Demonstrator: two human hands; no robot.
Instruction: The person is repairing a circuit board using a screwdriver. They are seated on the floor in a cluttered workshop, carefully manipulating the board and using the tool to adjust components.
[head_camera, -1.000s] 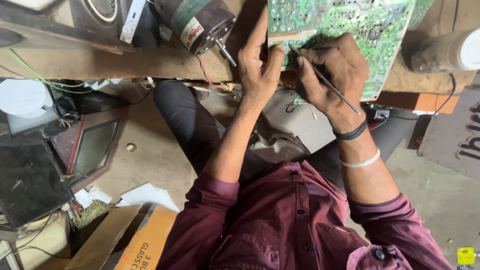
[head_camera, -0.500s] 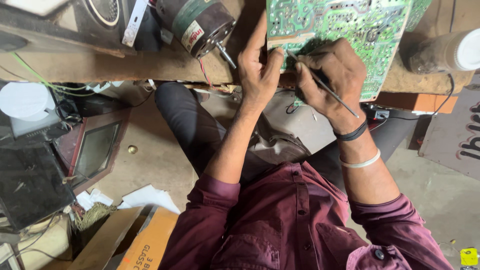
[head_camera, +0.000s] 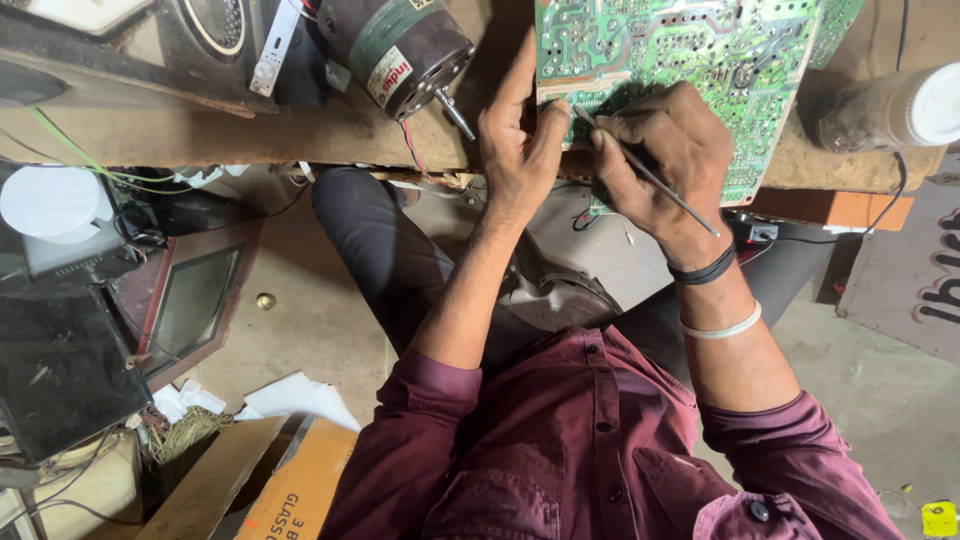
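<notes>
Two hands work on a green circuit board at the edge of a wooden bench.

The right hand (head_camera: 660, 150) has its fingers curled tight round a thin metal tool (head_camera: 648, 172), its tip touching the green circuit board (head_camera: 700, 50). The left hand (head_camera: 515, 150) pinches the board's near edge, thumb on top. A small motor (head_camera: 400, 50) lies on the wooden bench (head_camera: 200, 135) to the left. A white-capped jar (head_camera: 885, 110) lies to the right.

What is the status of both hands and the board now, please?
Left hand steadying green circuit board at its edge. Right hand holding thin metal tool on board. Motor beside, not obstructing.
</notes>
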